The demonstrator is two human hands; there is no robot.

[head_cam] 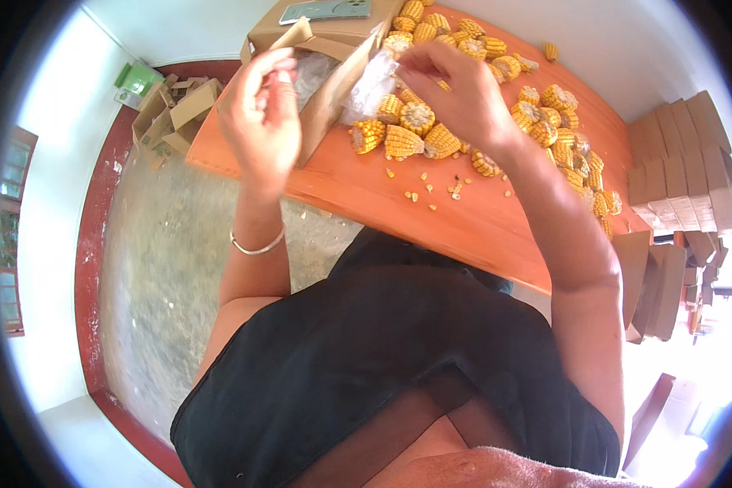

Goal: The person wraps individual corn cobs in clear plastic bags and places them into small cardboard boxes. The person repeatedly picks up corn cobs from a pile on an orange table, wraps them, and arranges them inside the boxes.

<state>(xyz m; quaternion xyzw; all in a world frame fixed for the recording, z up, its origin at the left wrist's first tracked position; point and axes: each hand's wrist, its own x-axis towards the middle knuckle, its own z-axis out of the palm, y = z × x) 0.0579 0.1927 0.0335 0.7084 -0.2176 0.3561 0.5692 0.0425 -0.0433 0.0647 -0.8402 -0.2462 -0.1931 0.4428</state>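
Observation:
My left hand is raised beside the open cardboard box, its fingers loosely curled with nothing visible in them. A bangle circles that wrist. Clear plastic shows inside the box. Against the outside of the box's near flap, a crumpled clear plastic bag rests over the tabletop. My right hand hovers above the corn, its bent fingertips at the bag's upper edge; whether they grip it cannot be seen. Cut corn cob pieces lie just below this hand, and more cob pieces spread along the right.
A phone lies on the box top. Loose kernels dot the orange wooden table. Stacked cardboard boxes stand at right; open cartons sit on the floor at left, near a green and white box.

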